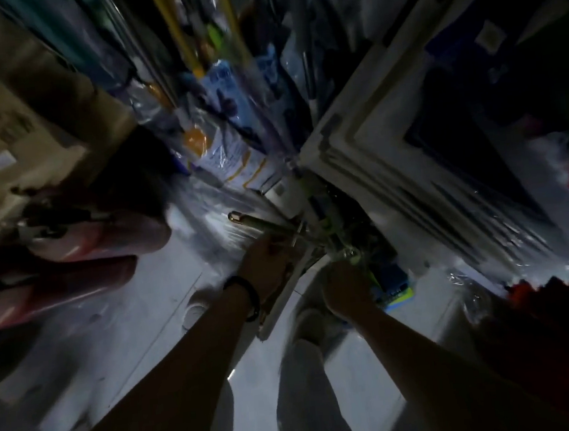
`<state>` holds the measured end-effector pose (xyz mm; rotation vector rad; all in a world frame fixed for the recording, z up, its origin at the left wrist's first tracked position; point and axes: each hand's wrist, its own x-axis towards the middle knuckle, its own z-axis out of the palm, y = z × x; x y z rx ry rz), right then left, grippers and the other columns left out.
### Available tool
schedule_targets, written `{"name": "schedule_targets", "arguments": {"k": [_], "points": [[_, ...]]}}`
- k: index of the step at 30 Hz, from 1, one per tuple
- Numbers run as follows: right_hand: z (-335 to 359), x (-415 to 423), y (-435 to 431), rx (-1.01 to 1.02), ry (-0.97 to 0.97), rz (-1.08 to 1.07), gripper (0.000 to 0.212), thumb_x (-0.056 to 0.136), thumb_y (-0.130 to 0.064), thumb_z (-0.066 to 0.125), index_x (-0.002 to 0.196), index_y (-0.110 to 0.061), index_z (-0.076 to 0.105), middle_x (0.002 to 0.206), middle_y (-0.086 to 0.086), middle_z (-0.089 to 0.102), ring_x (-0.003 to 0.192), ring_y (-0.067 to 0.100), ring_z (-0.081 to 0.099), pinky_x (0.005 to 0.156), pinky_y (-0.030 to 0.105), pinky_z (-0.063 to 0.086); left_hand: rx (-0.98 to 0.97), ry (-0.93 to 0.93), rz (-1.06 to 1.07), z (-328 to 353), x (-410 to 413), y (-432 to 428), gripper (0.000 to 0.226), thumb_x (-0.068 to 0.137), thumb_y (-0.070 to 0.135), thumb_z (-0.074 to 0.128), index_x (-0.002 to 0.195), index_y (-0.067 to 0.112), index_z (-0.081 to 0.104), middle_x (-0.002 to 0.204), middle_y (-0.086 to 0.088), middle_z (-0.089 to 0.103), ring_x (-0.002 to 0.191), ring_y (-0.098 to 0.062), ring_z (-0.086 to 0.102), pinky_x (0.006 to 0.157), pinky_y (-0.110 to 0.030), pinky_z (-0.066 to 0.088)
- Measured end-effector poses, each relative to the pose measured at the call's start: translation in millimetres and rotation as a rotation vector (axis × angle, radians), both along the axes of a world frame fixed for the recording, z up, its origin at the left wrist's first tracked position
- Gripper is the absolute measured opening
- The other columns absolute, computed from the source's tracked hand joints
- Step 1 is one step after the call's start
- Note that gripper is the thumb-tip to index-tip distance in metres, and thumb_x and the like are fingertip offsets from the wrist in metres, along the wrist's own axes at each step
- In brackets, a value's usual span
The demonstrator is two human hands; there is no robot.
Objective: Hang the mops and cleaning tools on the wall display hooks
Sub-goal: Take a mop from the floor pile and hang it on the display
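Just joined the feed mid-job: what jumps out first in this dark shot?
Both bare arms reach down the middle: the left hand, a black band on its wrist, and the right hand meet at a bundle of wrapped cleaning tools near centre. Above them, plastic-wrapped mops with yellow poles fill the upper middle. Cardboard boxes stack at far left. Blur hides either hand's grip.

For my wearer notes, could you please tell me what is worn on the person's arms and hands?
Both forearms are bare, with no sleeves in view and no gloves. The left hand has a dark band around its wrist. The right hand shows nothing on its wrist. The picture is dim and blurred, so finer details cannot be made out.
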<state>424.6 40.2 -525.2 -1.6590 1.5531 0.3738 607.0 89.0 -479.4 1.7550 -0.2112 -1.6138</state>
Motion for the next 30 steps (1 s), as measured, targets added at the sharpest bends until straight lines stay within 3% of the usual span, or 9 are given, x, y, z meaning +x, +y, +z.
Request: {"name": "schedule_targets", "arguments": {"k": [3,5,8,11,15,19,22,28,30], "points": [[-73.2,11.2,-32.4,-0.063,0.034,0.033,0.058,0.102,-0.032,0.057,0.149,0.0,0.051,0.145,0.017,0.058,0.135,0.037,0.056,0.115,0.032,0.039,-0.012,0.048,0.026,-53.2,-11.4,-3.1,0.015,0.105,0.008,0.054,0.116,0.012,0.063,0.105,-0.017,0.067,0.079,-0.026,0.059,0.057,-0.026,0.05],[-119.5,15.2,-62.2,-0.102,0.028,0.036,0.069,0.09,-0.043,0.059,0.145,-0.002,0.052,0.141,0.022,0.06,0.13,0.044,0.058,0.111,0.054,0.048,-0.047,0.04,0.037,-81.3,-18.4,-4.1,0.02,0.105,0.0,0.049,0.121,0.005,0.061,0.105,-0.019,0.062,0.077,-0.024,0.057,0.055,-0.022,0.051],[-160.3,35.1,-99.6,-0.113,0.046,0.095,0.086,0.083,-0.05,0.062,0.156,-0.01,0.04,0.151,0.016,0.052,0.137,0.037,0.053,0.111,0.052,0.049,-0.116,0.022,0.068,-112.7,-24.3,-15.7,0.021,0.099,-0.001,0.056,0.113,0.013,0.064,0.103,-0.017,0.062,0.086,-0.03,0.056,0.074,-0.038,0.049],[-169.9,62.6,-118.1,-0.122,0.005,0.151,0.1,0.09,-0.049,0.071,0.166,-0.008,0.02,0.163,0.015,0.04,0.147,0.035,0.044,0.118,0.052,0.043,-0.165,0.009,0.054,-126.8,-23.7,-25.6,0.024,0.102,-0.001,0.054,0.124,0.006,0.061,0.108,-0.016,0.065,0.088,-0.029,0.059,0.071,-0.035,0.051],[-230.4,74.2,-146.0,-0.019,-0.138,-0.03,0.109,0.064,-0.055,0.084,0.156,-0.022,0.036,0.142,0.012,0.058,0.124,0.037,0.063,0.1,0.059,0.057,-0.191,0.018,0.076,-132.8,-26.6,-31.3,0.021,0.1,0.012,0.059,0.12,0.014,0.061,0.101,-0.009,0.066,0.087,-0.025,0.061,0.067,-0.028,0.048],[-257.4,82.4,-154.9,0.0,-0.15,-0.163,0.09,0.048,-0.059,0.078,0.129,-0.024,0.058,0.108,0.006,0.072,0.092,0.032,0.074,0.085,0.051,0.063,-0.185,0.035,0.074,-140.2,-29.0,-31.1,0.026,0.098,0.002,0.058,0.123,0.006,0.058,0.094,-0.012,0.06,0.075,-0.021,0.055,0.059,-0.019,0.044],[-215.7,98.5,-151.9,-0.009,-0.143,-0.165,0.067,0.077,-0.045,0.078,0.134,-0.014,0.061,0.115,0.009,0.072,0.1,0.029,0.07,0.086,0.035,0.054,-0.206,0.093,0.055,-146.1,-29.9,-28.8,0.028,0.101,-0.008,0.051,0.127,0.001,0.056,0.094,-0.007,0.061,0.071,-0.014,0.057,0.055,-0.014,0.046],[-207.2,66.7,-131.0,-0.065,-0.172,0.036,0.066,0.08,-0.074,0.06,0.13,-0.03,0.059,0.11,0.008,0.07,0.096,0.031,0.07,0.09,0.053,0.059,-0.154,0.11,0.16,-128.4,-22.9,-29.0,0.024,0.101,-0.005,0.053,0.123,0.004,0.057,0.107,-0.015,0.063,0.074,-0.015,0.061,0.056,-0.014,0.05],[-179.6,63.1,-123.5,-0.144,-0.151,0.116,0.054,0.091,-0.067,0.061,0.127,-0.026,0.063,0.103,0.006,0.072,0.09,0.027,0.071,0.088,0.049,0.062,-0.143,0.096,0.188,-117.5,-18.5,-26.8,0.021,0.099,0.004,0.062,0.118,0.012,0.061,0.116,-0.018,0.067,0.085,-0.025,0.066,0.061,-0.022,0.052]]}}
